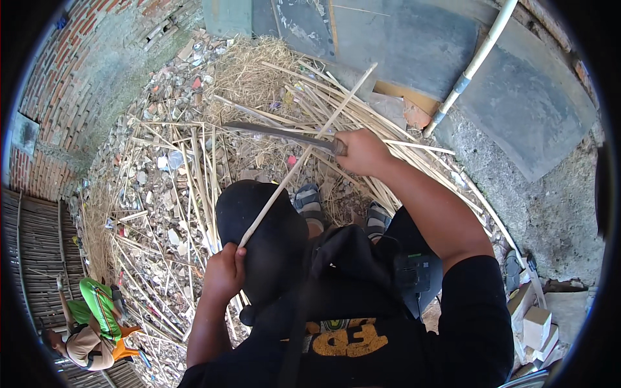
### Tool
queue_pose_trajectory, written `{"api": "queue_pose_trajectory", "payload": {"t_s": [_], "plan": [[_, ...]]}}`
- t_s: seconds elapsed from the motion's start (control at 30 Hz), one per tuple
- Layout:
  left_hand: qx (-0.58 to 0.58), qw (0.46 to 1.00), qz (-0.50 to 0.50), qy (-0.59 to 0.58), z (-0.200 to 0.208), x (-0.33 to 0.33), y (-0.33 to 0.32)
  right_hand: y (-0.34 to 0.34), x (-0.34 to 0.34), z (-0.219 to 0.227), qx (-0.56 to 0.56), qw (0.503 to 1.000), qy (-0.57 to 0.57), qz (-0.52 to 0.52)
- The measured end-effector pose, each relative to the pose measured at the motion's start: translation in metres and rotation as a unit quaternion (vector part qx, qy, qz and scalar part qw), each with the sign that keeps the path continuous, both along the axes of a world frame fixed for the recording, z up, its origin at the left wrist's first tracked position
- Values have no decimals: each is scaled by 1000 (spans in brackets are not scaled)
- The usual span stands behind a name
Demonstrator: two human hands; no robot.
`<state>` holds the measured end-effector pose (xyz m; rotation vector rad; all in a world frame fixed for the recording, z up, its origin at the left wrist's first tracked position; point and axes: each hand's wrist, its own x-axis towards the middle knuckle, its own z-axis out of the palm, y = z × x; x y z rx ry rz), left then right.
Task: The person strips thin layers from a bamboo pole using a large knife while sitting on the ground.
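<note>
My left hand (224,270) grips the near end of a long pale bamboo strip (278,193), which slants up and away to the right across my lap. In my right hand (362,151) is the handle of a machete (275,132), its dark blade pointing left. The blade crosses the strip a little past its middle; whether the edge touches it I cannot tell. Both hands are closed. My dark-clad knee (259,220) lies under the strip, and my sandalled feet (309,204) rest on the ground beyond.
Cut bamboo strips (388,149) lie heaped ahead and to the right, with more strips (202,174) over the rubble at left. Dry shavings (249,71) are piled farther off. A pale pipe (472,64) stands by the wall. Another person (87,330) sits at lower left.
</note>
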<state>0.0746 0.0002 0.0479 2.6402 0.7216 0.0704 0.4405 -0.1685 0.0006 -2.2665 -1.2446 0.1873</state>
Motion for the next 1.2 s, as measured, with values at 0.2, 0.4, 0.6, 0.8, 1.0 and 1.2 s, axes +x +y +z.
{"api": "queue_pose_trajectory", "payload": {"t_s": [0.2, 0.4, 0.6, 0.8, 1.0, 1.2], "plan": [[-30, 1000, -3, -3, -1, 1, 3, -3, 9, 14, -69, 997, 33, -19], [-29, 999, -13, -2, 2, -1, 5, 2, -15, 24, -85, 995, -10, 56], [-15, 1000, 3, -3, -1, 0, 3, -9, 31, 11, -75, 994, 64, -54], [-37, 999, 1, -14, -1, -3, 6, -3, -6, 38, -165, 985, -9, 51], [-23, 1000, 4, -13, 0, -2, 4, -20, 29, 32, -88, 994, 8, -64], [-8, 1000, 13, -8, -6, -5, 1, -8, -6, 48, -157, 985, -46, 59]]}}
